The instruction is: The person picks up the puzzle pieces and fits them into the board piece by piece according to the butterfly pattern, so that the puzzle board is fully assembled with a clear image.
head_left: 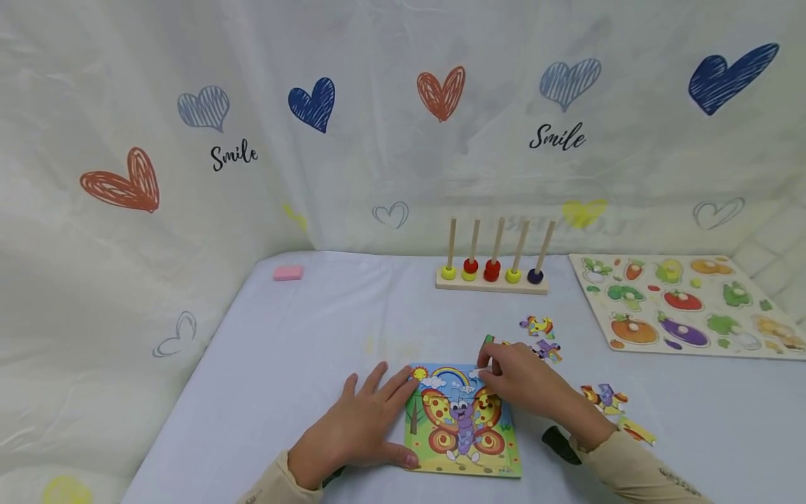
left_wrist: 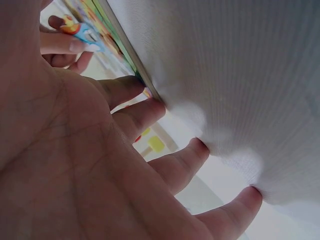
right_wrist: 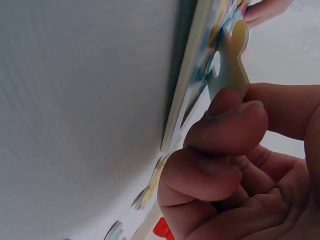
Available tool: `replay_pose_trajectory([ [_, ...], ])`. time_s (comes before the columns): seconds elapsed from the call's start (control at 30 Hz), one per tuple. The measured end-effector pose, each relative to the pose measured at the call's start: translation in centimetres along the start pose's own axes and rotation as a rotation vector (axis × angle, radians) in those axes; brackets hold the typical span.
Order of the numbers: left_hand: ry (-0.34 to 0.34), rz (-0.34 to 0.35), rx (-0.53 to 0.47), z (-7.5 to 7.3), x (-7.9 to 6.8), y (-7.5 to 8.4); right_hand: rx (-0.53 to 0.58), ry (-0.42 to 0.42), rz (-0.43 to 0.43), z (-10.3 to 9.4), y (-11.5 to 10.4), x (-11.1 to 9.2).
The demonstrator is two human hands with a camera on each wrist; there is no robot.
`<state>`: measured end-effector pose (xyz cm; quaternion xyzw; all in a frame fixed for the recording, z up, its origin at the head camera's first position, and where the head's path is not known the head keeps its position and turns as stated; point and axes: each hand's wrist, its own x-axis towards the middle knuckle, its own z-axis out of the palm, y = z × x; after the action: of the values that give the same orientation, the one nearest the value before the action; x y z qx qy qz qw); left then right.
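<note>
A butterfly jigsaw puzzle [head_left: 462,420] in a flat square frame lies on the table, with a rainbow and a smiling sun along its top. My left hand [head_left: 368,427] rests at its left edge, fingers spread; two fingertips touch the frame's side and the others press the cloth. Over the upper right corner, my right hand [head_left: 525,381] pinches a puzzle piece [right_wrist: 232,60] between thumb and index finger. That piece stands tilted above the board, showing light blue and orange in the left wrist view. Part of the puzzle's upper right is hidden behind the right hand.
Loose puzzle pieces [head_left: 604,397] lie right of the board, and more pieces [head_left: 538,325] lie beyond the right hand. A bead stacker [head_left: 492,283] with upright pegs stands at the back. A vegetable board [head_left: 686,308] lies at the right, a pink block [head_left: 288,273] at back left.
</note>
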<state>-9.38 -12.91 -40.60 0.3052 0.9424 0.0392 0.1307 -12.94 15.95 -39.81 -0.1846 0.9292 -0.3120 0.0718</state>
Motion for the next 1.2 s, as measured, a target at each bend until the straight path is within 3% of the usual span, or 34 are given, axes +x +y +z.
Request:
replay_pose_trajectory([
  [0.63,-0.009,0.006,-0.010,-0.5,0.1,0.1,-0.060,-0.004,0.114,0.5,-0.6,0.0],
  [0.87,-0.006,0.007,0.003,-0.5,0.1,0.1,-0.062,0.058,0.105,1.1,-0.7,-0.2],
  [1.2,-0.023,-0.008,-0.003,-0.3,0.0,0.2,0.056,0.001,0.093,0.3,-0.2,-1.0],
])
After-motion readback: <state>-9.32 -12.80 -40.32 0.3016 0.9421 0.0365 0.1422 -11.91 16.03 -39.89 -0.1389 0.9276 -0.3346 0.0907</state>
